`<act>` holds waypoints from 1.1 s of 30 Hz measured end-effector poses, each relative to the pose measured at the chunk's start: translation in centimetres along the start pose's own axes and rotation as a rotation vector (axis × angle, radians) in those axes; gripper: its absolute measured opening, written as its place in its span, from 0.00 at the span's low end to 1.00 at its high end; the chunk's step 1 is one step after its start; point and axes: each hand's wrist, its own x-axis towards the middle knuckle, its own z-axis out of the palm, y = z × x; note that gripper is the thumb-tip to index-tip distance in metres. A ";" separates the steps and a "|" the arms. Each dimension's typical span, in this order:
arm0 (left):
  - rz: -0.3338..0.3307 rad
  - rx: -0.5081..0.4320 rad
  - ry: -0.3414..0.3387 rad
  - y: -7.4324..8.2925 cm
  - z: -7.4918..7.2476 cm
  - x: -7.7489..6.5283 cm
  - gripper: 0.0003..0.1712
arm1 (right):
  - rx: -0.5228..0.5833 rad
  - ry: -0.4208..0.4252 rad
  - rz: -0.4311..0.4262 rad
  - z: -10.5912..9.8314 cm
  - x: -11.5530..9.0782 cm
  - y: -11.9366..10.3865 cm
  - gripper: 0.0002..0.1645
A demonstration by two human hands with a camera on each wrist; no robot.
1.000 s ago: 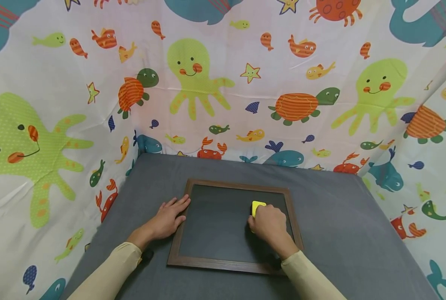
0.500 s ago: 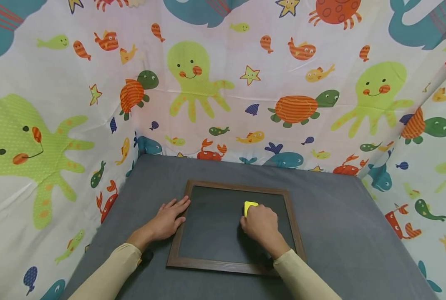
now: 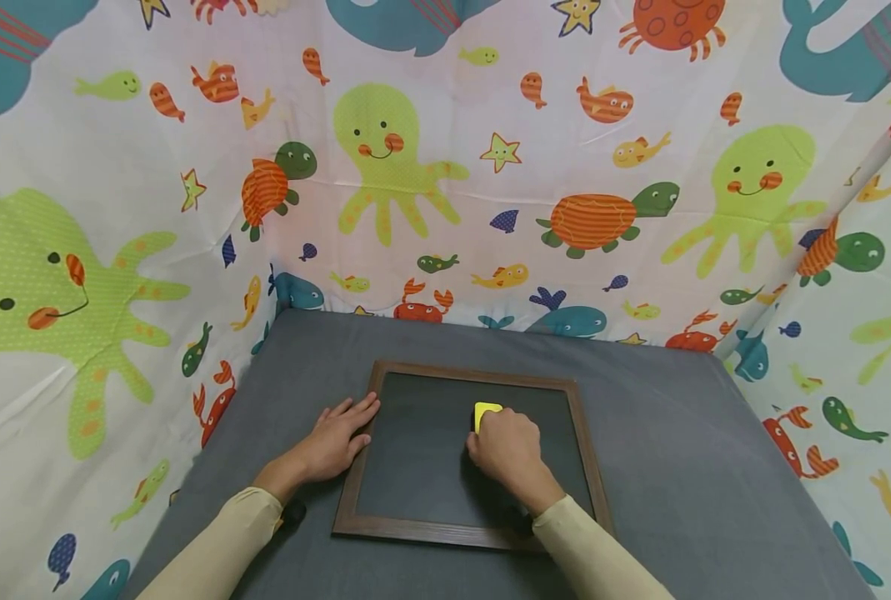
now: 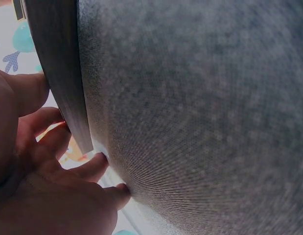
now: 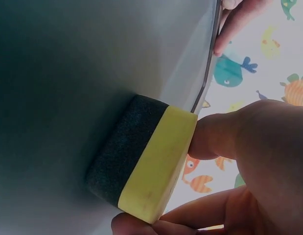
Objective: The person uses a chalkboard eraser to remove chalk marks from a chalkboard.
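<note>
Leftward across the chalkboard point(image 3: 445, 450) slides the right hand point(image 3: 507, 452), pinching the yellow eraser point(image 3: 486, 413) dark side down. Left hand point(image 3: 332, 437) lies flat on the frame's left edge, mid-table point(image 3: 678, 467). No chalk marks show; how much wiping remains cannot be told.

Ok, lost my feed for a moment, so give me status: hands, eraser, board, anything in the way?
Left hand open, resting on chalkboard frame. Right hand gripping yellow eraser, dark pad flat on the slate. Nothing in the way on the board.
</note>
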 end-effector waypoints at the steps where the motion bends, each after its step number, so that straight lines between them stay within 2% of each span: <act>1: 0.000 0.000 -0.001 0.0 0.0 0.0 0.37 | -0.002 0.003 -0.004 0.0 0.0 -0.1 0.23; 28: 0.023 -0.005 0.014 -0.4 0.1 0.1 0.37 | -0.063 0.059 -0.101 0.6 0.5 -3.7 0.25; 33: 0.039 -0.028 0.023 -0.3 0.2 0.1 0.37 | -0.056 0.035 -0.113 0.8 0.6 -4.5 0.25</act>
